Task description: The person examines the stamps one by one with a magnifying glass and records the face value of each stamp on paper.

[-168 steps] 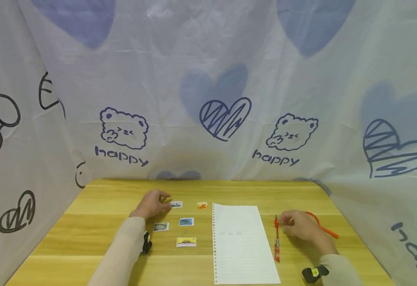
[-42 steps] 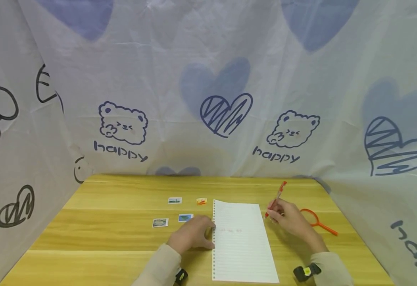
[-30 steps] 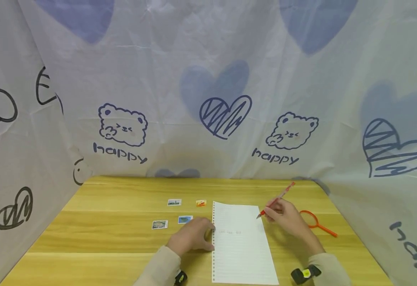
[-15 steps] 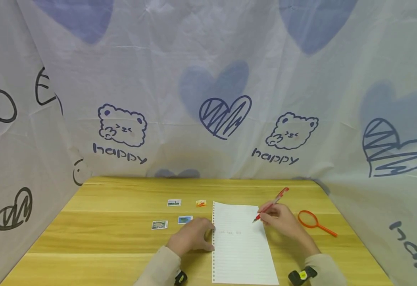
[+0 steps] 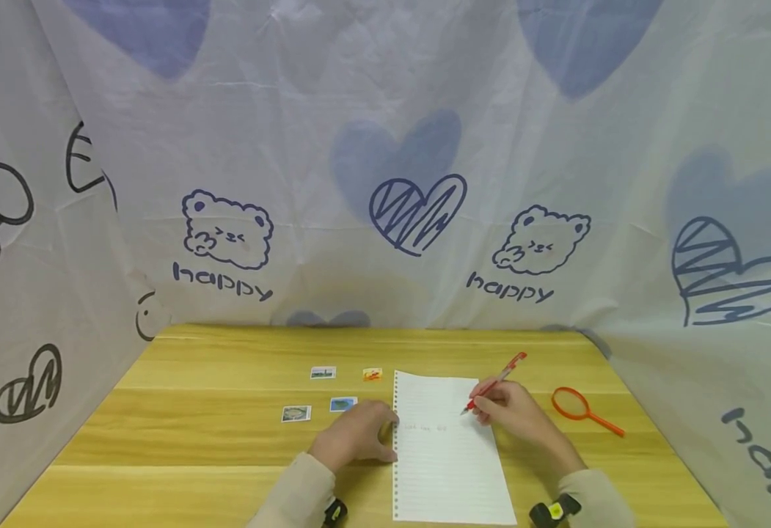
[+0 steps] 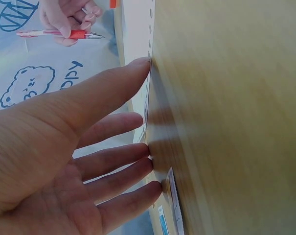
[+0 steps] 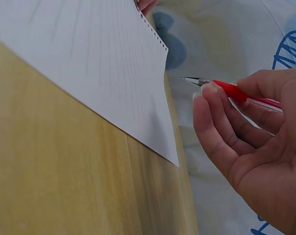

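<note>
A lined sheet of paper [image 5: 454, 469] with punched holes down its left side lies on the table, bearing a short line of faint writing. My left hand [image 5: 356, 434] rests at its holed edge; in the left wrist view the fingers [image 6: 116, 161] are spread and hold nothing. Between thumb and fingers, my right hand [image 5: 510, 411] pinches a red pen [image 5: 500, 378], its tip pointing down-left over the sheet's upper right. In the right wrist view, the metal pen tip [image 7: 192, 80] appears raised off the paper. The magnifying glass [image 5: 576, 407] lies right of that hand.
Several small stamps lie left of the paper: a green-grey one [image 5: 323, 372], an orange-yellow one [image 5: 373, 374], a greenish one [image 5: 296, 413] and a blue one [image 5: 343, 404] near my left hand. A patterned curtain [image 5: 319, 220] surrounds the wooden table [image 5: 194, 433].
The pen, lying on the table at first, is now in my right hand, which has moved left over the paper. My left hand went from the upper-left stamp to the sheet, covering the yellow stamp.
</note>
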`<action>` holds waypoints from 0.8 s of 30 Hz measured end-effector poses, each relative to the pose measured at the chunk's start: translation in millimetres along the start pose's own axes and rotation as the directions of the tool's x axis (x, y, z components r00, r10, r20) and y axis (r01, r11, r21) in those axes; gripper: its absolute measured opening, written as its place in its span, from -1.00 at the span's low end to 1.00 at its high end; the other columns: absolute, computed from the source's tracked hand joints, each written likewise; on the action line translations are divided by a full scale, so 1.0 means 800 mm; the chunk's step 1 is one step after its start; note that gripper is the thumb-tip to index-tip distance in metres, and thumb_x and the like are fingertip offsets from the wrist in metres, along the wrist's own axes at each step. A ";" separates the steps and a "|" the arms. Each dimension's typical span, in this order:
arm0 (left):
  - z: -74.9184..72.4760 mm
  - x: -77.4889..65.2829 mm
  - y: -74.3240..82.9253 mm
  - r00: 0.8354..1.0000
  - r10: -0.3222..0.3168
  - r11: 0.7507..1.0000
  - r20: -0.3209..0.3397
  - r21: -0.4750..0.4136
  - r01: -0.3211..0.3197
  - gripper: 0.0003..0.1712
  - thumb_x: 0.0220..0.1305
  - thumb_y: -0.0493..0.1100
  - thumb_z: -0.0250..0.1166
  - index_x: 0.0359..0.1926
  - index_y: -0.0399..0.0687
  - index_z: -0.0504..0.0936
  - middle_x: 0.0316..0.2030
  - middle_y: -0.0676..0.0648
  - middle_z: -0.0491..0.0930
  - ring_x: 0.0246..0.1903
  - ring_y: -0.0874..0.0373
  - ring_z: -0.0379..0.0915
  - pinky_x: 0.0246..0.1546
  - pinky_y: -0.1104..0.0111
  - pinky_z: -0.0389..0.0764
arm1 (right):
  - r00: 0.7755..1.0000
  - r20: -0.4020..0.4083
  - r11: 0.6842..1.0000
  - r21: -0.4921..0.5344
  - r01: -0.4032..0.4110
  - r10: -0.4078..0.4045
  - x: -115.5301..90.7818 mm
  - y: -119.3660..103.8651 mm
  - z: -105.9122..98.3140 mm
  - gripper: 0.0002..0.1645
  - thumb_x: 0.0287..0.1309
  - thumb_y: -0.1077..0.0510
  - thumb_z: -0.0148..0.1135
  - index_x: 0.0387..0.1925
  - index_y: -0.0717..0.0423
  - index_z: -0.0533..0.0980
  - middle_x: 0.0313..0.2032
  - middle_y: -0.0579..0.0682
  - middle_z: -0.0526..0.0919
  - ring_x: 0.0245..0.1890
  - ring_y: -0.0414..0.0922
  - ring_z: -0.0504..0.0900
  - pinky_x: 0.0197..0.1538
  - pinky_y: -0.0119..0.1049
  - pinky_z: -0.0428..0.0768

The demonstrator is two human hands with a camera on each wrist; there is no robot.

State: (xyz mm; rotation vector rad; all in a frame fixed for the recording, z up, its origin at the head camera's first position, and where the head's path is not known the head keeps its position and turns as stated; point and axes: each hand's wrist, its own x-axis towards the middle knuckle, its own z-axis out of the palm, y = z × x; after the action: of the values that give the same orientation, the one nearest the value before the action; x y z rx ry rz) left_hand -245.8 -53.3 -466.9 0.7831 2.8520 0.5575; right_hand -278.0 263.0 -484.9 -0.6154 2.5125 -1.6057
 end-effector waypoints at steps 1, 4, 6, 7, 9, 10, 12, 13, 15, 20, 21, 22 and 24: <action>0.000 0.000 0.000 1.000 0.002 1.000 0.000 0.004 -0.002 -0.35 0.00 -0.03 0.65 0.13 -0.14 0.70 0.13 -0.09 0.71 0.16 -0.04 0.61 0.27 0.13 0.62 | 1.000 -0.001 1.000 0.005 -0.007 0.007 0.000 -0.001 0.000 -0.72 0.42 0.21 0.25 -0.08 0.43 0.58 -0.28 0.31 0.73 -0.38 -0.21 0.73 -0.25 -0.30 0.80; -0.001 0.001 0.000 1.000 0.007 1.000 -0.004 0.013 -0.007 -0.35 -0.01 -0.03 0.65 0.12 -0.14 0.70 0.13 -0.09 0.71 0.15 -0.04 0.61 0.27 0.14 0.61 | 0.999 -0.013 0.999 -0.001 -0.034 0.034 0.000 -0.003 0.002 -0.71 0.38 0.21 0.28 -0.10 0.43 0.58 -0.29 0.29 0.73 -0.38 -0.20 0.74 -0.25 -0.30 0.81; 0.000 0.001 0.000 1.000 0.007 1.000 -0.005 0.016 -0.007 -0.34 -0.01 -0.03 0.65 0.13 -0.14 0.70 0.13 -0.09 0.71 0.15 -0.04 0.61 0.28 0.14 0.61 | 0.999 -0.016 0.999 -0.009 -0.043 0.043 0.000 -0.005 0.004 -0.72 0.36 0.21 0.31 -0.10 0.42 0.58 -0.29 0.26 0.74 -0.38 -0.19 0.75 -0.25 -0.30 0.81; 0.001 0.001 -0.001 1.000 0.008 1.000 -0.006 0.018 -0.008 -0.34 -0.01 -0.03 0.65 0.12 -0.14 0.70 0.13 -0.09 0.71 0.15 -0.04 0.61 0.28 0.14 0.61 | 0.999 -0.014 0.999 -0.013 -0.045 0.045 0.000 -0.005 0.005 -0.72 0.34 0.22 0.33 -0.10 0.42 0.58 -0.28 0.27 0.75 -0.38 -0.19 0.75 -0.25 -0.30 0.81; 0.001 0.002 -0.001 1.000 0.008 1.000 -0.006 0.021 -0.008 -0.34 -0.01 -0.03 0.65 0.12 -0.14 0.70 0.13 -0.09 0.71 0.15 -0.04 0.61 0.27 0.14 0.62 | 0.999 -0.013 0.998 -0.026 -0.052 0.052 0.000 -0.006 0.007 -0.73 0.30 0.23 0.36 -0.11 0.40 0.60 -0.27 0.24 0.76 -0.38 -0.20 0.75 -0.26 -0.31 0.81; 0.002 0.002 -0.001 1.000 0.009 1.000 -0.007 0.021 -0.009 -0.34 -0.01 -0.02 0.65 0.12 -0.14 0.70 0.13 -0.09 0.71 0.15 -0.04 0.62 0.27 0.14 0.62 | 0.998 -0.013 0.998 -0.031 -0.055 0.055 0.000 -0.007 0.008 -0.74 0.29 0.24 0.37 -0.12 0.39 0.60 -0.27 0.24 0.77 -0.39 -0.19 0.75 -0.27 -0.31 0.80; 0.003 0.002 -0.001 1.000 0.009 1.000 -0.008 0.022 -0.009 -0.34 -0.01 -0.02 0.65 0.12 -0.14 0.70 0.13 -0.09 0.72 0.15 -0.03 0.62 0.27 0.15 0.62 | 0.998 -0.013 0.998 -0.035 -0.061 0.060 0.000 -0.007 0.010 -0.74 0.26 0.25 0.39 -0.12 0.39 0.61 -0.26 0.24 0.77 -0.39 -0.18 0.75 -0.28 -0.30 0.80; 0.003 0.002 -0.001 1.000 0.009 1.000 -0.007 0.021 -0.008 -0.34 -0.01 -0.02 0.65 0.12 -0.14 0.70 0.13 -0.09 0.72 0.15 -0.03 0.62 0.27 0.15 0.62 | 0.998 -0.014 0.997 -0.037 -0.063 0.063 0.000 -0.007 0.011 -0.74 0.25 0.26 0.39 -0.12 0.39 0.61 -0.25 0.23 0.77 -0.39 -0.18 0.74 -0.29 -0.30 0.80; 0.003 0.002 -0.001 1.000 0.007 1.000 -0.006 0.020 -0.007 -0.34 -0.01 -0.02 0.65 0.12 -0.14 0.70 0.13 -0.08 0.72 0.15 -0.03 0.62 0.27 0.15 0.62 | 0.997 -0.024 0.996 -0.039 -0.076 0.075 0.001 -0.006 0.013 -0.74 0.24 0.26 0.39 -0.13 0.39 0.61 -0.25 0.23 0.78 -0.39 -0.17 0.74 -0.29 -0.31 0.79; 0.001 0.002 -0.001 1.000 0.004 1.000 -0.004 0.019 -0.004 -0.35 -0.01 -0.03 0.66 0.12 -0.14 0.70 0.13 -0.09 0.72 0.15 -0.04 0.62 0.27 0.14 0.62 | 0.992 -0.040 0.992 -0.046 -0.121 0.120 0.001 -0.001 0.016 -0.75 0.25 0.23 0.40 -0.14 0.36 0.67 -0.27 0.19 0.79 -0.40 -0.17 0.71 -0.30 -0.37 0.76; 0.001 0.002 0.000 1.000 0.004 1.000 -0.004 0.018 -0.004 -0.34 -0.01 -0.03 0.66 0.12 -0.15 0.70 0.13 -0.09 0.72 0.15 -0.04 0.62 0.27 0.14 0.62 | 0.991 -0.041 0.991 -0.048 -0.128 0.126 0.001 0.000 0.017 -0.75 0.24 0.22 0.41 -0.15 0.35 0.67 -0.28 0.17 0.79 -0.41 -0.17 0.71 -0.31 -0.37 0.76; 0.001 0.002 0.000 1.000 0.003 1.000 -0.004 0.019 -0.003 -0.34 -0.01 -0.03 0.66 0.12 -0.15 0.70 0.13 -0.09 0.72 0.15 -0.04 0.62 0.27 0.14 0.62 | 0.991 -0.038 0.990 -0.046 -0.132 0.130 0.001 0.001 0.018 -0.76 0.24 0.21 0.41 -0.15 0.34 0.68 -0.29 0.15 0.79 -0.42 -0.17 0.70 -0.31 -0.37 0.75; 0.001 0.002 0.000 1.000 0.002 1.000 -0.005 0.019 -0.002 -0.34 -0.02 -0.04 0.66 0.12 -0.15 0.70 0.13 -0.09 0.72 0.15 -0.04 0.62 0.27 0.14 0.62 | 0.990 -0.033 0.989 -0.044 -0.138 0.137 0.002 0.003 0.019 -0.76 0.25 0.20 0.41 -0.17 0.34 0.68 -0.32 0.12 0.78 -0.43 -0.17 0.70 -0.32 -0.38 0.75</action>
State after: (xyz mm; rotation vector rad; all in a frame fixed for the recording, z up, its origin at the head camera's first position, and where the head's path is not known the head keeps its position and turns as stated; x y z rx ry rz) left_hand -246.7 -52.2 -467.3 0.7886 2.8655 0.5345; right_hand -275.4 250.8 -493.6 -0.4151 2.5576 -1.5248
